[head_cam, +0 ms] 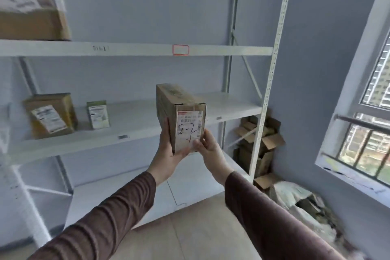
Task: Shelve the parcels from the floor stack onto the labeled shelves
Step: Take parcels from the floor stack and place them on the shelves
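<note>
- Parcel [185, 118] up in front of the rack, a narrow brown carton held end-on so its shipping label faces the person; "2-2" is scrawled across that label in marker, which is probably why it is turned this way, to be read before choosing a shelf.
- It hangs in the air in front of the middle shelf [147, 124], not yet resting on any board.
- Left hand [168, 154] cups the carton's lower left corner, fingers up the left side and thumb curled under the labelled end.
- Right hand [207, 145] pinches the lower right corner, thumb on the label face and fingers wrapped behind; how far round they reach I cannot tell, as the box hides them.
- Both hands grip low, leaving the writing uncovered.
- Two parcels already stand on the middle shelf well to the left: a larger brown box [50, 115] and a small green-topped box [98, 117], both with labels facing out.
- A big taped carton [31, 2] sits on the upper shelf at far left; a red-edged tag [180, 50] is stuck to that shelf's front rail, its text too washed out to read.
- Flattened cardboard [259, 145] leans in the corner behind the rack's right upright, and crumpled wrapping [301, 202] lies on the floor under the window [371, 112].
</note>
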`<state>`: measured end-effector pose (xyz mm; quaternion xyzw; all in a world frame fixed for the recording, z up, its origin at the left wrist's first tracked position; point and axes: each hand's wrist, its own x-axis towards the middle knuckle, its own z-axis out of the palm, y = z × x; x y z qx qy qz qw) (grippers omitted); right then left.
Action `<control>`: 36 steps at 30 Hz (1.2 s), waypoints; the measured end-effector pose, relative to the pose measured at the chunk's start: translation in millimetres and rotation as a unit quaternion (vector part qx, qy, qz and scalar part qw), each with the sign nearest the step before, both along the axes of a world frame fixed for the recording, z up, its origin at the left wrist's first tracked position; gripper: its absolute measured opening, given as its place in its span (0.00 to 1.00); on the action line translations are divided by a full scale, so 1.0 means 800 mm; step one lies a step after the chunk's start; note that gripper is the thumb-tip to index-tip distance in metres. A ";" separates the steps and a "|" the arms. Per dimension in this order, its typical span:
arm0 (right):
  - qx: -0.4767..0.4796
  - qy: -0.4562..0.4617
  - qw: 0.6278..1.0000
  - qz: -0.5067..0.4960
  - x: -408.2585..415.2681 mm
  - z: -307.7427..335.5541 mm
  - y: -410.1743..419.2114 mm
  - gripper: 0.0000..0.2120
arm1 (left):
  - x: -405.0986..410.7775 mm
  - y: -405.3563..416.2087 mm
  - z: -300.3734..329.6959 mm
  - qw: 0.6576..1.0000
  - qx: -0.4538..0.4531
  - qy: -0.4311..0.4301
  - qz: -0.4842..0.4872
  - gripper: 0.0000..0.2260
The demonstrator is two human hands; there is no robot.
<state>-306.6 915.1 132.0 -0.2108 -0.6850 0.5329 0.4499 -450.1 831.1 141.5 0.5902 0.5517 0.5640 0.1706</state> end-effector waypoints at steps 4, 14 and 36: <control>0.000 -0.008 0.999 0.047 -0.092 -0.021 -0.009 0.16 | -0.086 -0.023 -0.028 0.999 -0.010 -0.019 0.039 0.49; -0.020 -0.034 0.996 0.074 -0.227 -0.069 0.009 0.18 | -0.204 -0.021 -0.073 0.996 -0.010 -0.066 0.066 0.43; 0.034 -0.142 0.986 0.081 -0.463 -0.109 0.282 0.23 | -0.454 0.223 -0.111 0.981 -0.123 -0.028 0.148 0.41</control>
